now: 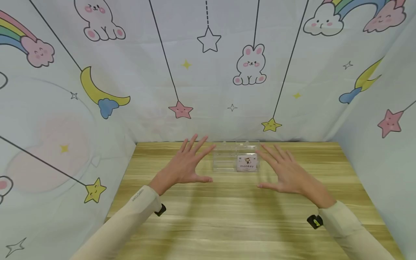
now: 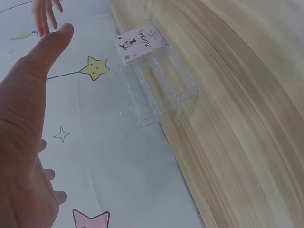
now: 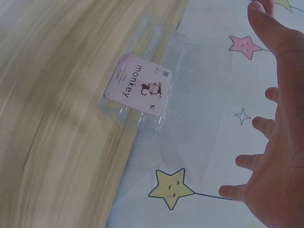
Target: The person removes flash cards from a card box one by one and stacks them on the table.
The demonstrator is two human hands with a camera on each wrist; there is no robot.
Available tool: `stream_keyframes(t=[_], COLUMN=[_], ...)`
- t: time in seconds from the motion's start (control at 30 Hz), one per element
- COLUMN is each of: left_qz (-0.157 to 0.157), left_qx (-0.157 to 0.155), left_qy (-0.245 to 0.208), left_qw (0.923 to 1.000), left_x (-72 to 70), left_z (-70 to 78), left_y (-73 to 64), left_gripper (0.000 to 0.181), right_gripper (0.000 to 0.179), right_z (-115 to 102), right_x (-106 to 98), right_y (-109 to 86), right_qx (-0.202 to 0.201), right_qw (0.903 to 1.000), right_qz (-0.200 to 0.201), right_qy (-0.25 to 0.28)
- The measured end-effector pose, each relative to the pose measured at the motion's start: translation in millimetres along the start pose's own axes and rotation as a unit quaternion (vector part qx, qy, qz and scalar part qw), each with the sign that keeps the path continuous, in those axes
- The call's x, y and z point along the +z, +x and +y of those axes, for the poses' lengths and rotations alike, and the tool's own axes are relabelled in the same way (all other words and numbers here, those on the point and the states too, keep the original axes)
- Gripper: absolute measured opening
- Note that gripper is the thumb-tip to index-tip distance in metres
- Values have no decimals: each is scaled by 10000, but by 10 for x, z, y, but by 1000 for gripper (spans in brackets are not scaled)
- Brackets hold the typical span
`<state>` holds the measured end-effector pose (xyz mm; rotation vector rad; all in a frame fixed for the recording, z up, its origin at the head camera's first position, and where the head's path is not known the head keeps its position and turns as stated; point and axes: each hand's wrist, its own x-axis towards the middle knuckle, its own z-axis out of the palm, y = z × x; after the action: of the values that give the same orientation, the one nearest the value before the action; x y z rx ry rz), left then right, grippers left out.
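A clear plastic card holder with compartments stands near the back edge of the wooden table. In its front right compartment, as the head view shows it, sits a pinkish-white card printed with "monkey" and a small monkey picture. My left hand is just left of the holder, fingers spread and holding nothing. On the other side, my right hand is spread the same way, its index finger overlapping the holder's right edge in the head view. Both wrist views show the holder with the card, beyond the palms.
Wood-grain table extends toward me under both forearms. A white cloth printed with stars, bunnies and moons hangs behind the table and along both sides. Each wrist wears a dark strap at the cream sleeve's cuff.
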<state>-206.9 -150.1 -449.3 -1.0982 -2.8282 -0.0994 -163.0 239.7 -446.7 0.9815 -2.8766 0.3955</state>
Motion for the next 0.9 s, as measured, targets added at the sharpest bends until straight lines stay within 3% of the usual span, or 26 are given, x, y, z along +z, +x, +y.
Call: stream_keyframes(t=[0.23, 0.5, 0.73, 0.9], left_qz=[262, 707, 1003, 1276], left_qx=[-146, -205, -465, -791], left_qy=[-743, -1776, -2890, -3443], left_qw=[9968, 9813, 9509, 9268], left_x=[74, 230, 489, 712], left_z=[-135, -242, -251, -230], left_y=[95, 197, 325, 413], left_gripper=[122, 128, 128, 126], right_gripper=[103, 96, 80, 67], right_z=[113, 257, 338, 402], right_x=[22, 114, 254, 400], right_y=[84, 167, 199, 191], right_qx=[177, 575, 873, 1077], right_qw=[9990, 9897, 9672, 9373], right_qz=[61, 373, 886, 1241], right_qy=[412, 1257, 2214, 3073])
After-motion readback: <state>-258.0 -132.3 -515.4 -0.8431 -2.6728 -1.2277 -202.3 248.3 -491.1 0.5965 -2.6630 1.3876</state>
